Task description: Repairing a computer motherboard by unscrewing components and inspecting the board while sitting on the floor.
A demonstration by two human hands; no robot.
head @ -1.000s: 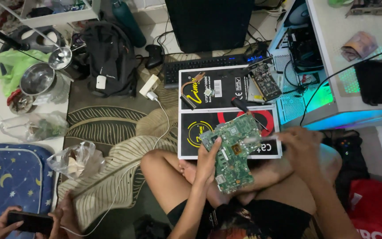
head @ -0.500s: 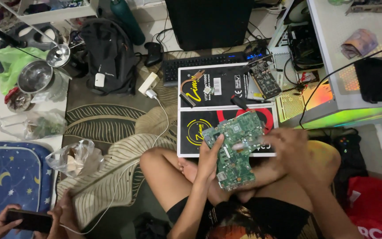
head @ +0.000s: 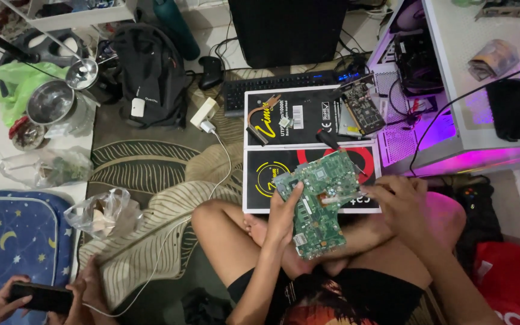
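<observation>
Green and crowded with small chips and connectors, the circuit board [head: 320, 201] sits tilted over my crossed legs, just this side of the black boxes. My left hand [head: 283, 215] grips its left edge, thumb on the face and fingers curled behind. My right hand [head: 399, 204], at 3 o'clock of the board, has its fingertips pinched narrow at the board's right edge, on something too small for me to make out. I judge this to be close inspection or fitting work on the board; any next move calls for a steady left grip and fine fingertip control. At 12 o'clock lie two flat black boxes [head: 308, 135] with a smaller card [head: 362, 108] on them, then a keyboard [head: 278, 90]. Far at 8 o'clock, another person's hands [head: 7, 301] hold a phone [head: 40, 297].
</observation>
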